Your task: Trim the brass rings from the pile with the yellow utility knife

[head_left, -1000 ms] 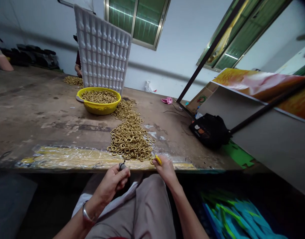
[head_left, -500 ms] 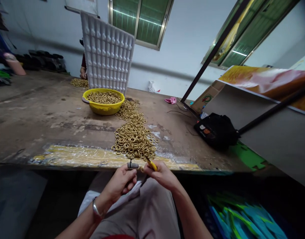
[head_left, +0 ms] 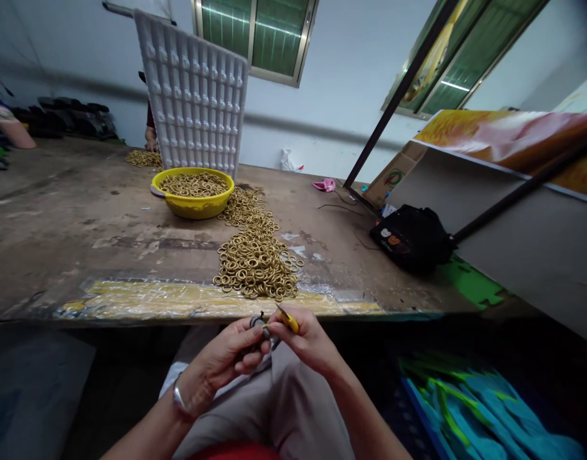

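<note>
My left hand (head_left: 231, 358) is closed in front of the table edge, over my lap, with a silver bangle at its wrist. A grey wrap with a black band (head_left: 256, 322) covers its index finger. What sits in its fingertips is too small to make out. Touching those fingertips, my right hand (head_left: 305, 342) is closed around a yellow-handled cutting tool (head_left: 289, 319) with a thin, dark, pointed tip. A small gold-coloured bit, perhaps a ring, shows between the hands. Just beyond them lies a heap of gold rings (head_left: 255, 262), trailing back to a yellow basin (head_left: 197, 206) filled with similar rings.
A grey moulded tray (head_left: 192, 96) stands upright behind the basin; another person's hand (head_left: 151, 139) shows beside it. At the right lie a black bag (head_left: 413, 236) and a pink cloth (head_left: 325, 184). Below right, a blue crate (head_left: 422, 409) holds turquoise and green pieces.
My hands have come together, the left fingertips now meeting the right ones. The yellow tool has tilted so its tip points more to the left. The view has shifted slightly.
</note>
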Motion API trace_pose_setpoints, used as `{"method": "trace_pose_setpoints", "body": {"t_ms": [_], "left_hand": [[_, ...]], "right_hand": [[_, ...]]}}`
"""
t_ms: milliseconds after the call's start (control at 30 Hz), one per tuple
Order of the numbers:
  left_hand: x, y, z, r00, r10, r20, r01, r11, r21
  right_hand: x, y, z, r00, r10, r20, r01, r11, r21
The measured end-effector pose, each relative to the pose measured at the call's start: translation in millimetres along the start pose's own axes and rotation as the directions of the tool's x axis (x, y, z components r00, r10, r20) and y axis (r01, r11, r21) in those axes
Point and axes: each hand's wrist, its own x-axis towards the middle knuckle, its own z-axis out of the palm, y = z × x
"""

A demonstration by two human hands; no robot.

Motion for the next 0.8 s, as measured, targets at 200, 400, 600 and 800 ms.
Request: {"method": "trace_pose_setpoints", "body": {"t_ms": [200, 400, 600, 800], "left_hand": [[-0.1, -7.0, 6.2, 0.958, 0.197, -0.210, -0.149, 0.963, 0.223], [2.9, -14.9, 1.9, 0.920, 0.310, -0.242, -0.209, 0.907, 0.367], [3.1, -13.6, 5.9, 0.883, 0.396, -0.252, -0.234, 0.837, 0.495], [-6.9, -0.1, 19.9, 0.878, 0.429, -0.212, -0.213, 0.747, 0.629]], "right_hand": [[-10.6, 0.5, 5.8, 0.991, 0.050, -0.124, -0.059, 0.996, -0.068], [-25.1, 0.6, 17.4, 0.989, 0.090, -0.116, -0.132, 0.887, -0.443], [-28.1, 3.0, 23.3, 0.985, 0.125, -0.116, -0.170, 0.740, -0.651], [-9.6, 30.5, 10.4, 0.956, 0.173, -0.238, -0.295, 0.582, -0.758]]}}
